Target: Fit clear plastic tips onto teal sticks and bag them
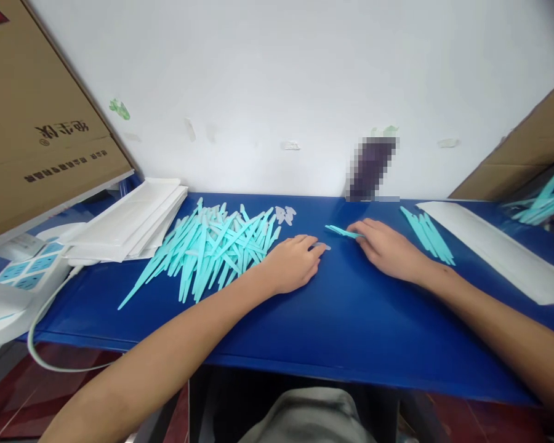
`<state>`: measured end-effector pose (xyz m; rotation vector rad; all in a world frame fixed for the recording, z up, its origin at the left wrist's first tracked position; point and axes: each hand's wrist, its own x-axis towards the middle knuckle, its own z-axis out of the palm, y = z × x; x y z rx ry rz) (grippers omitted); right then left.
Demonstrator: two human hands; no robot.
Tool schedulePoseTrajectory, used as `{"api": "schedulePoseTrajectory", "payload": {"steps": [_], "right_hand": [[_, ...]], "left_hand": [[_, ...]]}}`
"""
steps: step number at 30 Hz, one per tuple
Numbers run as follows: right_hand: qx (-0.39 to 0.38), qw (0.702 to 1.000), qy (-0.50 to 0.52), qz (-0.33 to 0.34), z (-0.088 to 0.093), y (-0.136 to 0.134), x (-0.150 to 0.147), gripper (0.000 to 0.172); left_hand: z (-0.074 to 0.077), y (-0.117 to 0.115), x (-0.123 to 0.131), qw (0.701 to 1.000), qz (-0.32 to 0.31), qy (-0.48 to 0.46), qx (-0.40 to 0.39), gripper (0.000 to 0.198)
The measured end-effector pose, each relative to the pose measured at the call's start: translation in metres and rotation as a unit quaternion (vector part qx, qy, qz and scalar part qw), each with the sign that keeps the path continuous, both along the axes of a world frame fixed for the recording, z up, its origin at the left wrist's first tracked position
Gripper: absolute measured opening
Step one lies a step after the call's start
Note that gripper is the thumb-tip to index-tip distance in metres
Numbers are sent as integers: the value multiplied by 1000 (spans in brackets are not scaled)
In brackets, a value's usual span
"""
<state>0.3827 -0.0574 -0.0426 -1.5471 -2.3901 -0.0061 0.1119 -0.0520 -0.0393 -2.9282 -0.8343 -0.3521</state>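
Note:
My left hand (pixel 295 261) rests low over the blue table, its fingers bent and thumb and forefinger closed at a small clear cap (pixel 322 246). To its right, my right hand (pixel 381 243) pinches a slim turquoise eyebrow razor (pixel 337 230), which points left; whether it is one razor or a few together I cannot tell. A loose heap of turquoise razors (pixel 216 243), many with pale caps on their ends, lies left of my left hand. Several clear caps (pixel 285 214) sit at the heap's right edge. Beyond my right wrist is a small row of turquoise razors (pixel 427 235).
White envelopes (pixel 133 215) are stacked at the left, beside a power strip (pixel 32 271) with a white cable. A long white sheet or sleeve (pixel 493 249) lies at the right. Cardboard boxes (pixel 46 123) stand at both sides, and a white wall (pixel 258 92) borders the table (pixel 351 332) behind.

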Motion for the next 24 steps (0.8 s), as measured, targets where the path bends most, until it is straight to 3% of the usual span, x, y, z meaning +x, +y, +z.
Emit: {"api": "schedulePoseTrajectory", "payload": {"steps": [6,13,20,24], "right_hand": [[-12,1000,-12,-11,6,-4,-3,38],[-15,1000,9,22,1,-3,-3,38],[-26,999,20,30,3,-1,-1,37],[-42,998,20,33,4,-1,0,39]], "left_hand": [[1,13,-1,991,-69,-67,-96,33],[0,18,-1,975,-63,-160,-139,21],[14,20,-9,988,-47,-81,-125,22],[20,27,-18,985,-28,-73,-157,17]]}}
